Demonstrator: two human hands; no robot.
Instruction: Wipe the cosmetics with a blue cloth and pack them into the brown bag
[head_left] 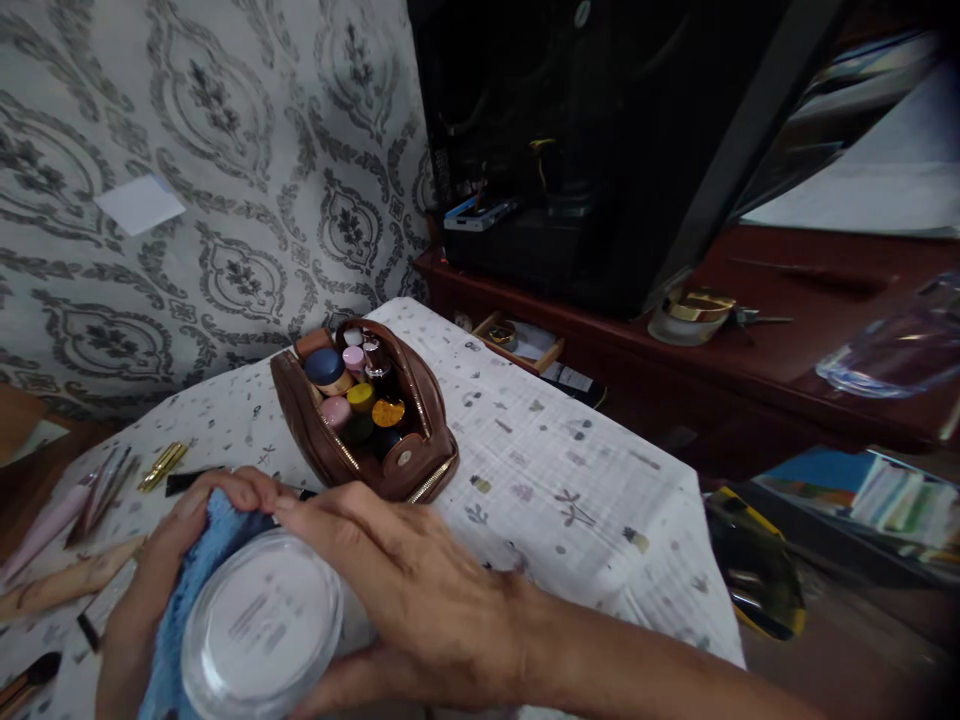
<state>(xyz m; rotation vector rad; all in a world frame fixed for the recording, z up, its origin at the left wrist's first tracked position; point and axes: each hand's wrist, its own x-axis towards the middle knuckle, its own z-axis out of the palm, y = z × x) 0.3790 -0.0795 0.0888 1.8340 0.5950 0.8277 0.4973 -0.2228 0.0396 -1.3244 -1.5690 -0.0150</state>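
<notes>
A round clear jar [262,625] with a whitish face and small print is held between both hands, low in the view. My right hand [420,590] wraps its right side, thumb below and fingers over the top. On the other side, my left hand [139,610] presses a blue cloth [176,620] against the jar. Just beyond the hands stands a brown zip bag [307,425], unzipped. Inside it are several bottles and jars, among them a dark blue lid [324,366], a yellow lid [361,397] and an amber lid [388,413].
Makeup brushes [105,490], gold tubes [163,466] and a dark brush [34,675] lie at the left on the patterned white cloth [555,450]. A dark television [570,150] stands on a red-brown cabinet [750,300] with a small drawer [525,345] pulled out.
</notes>
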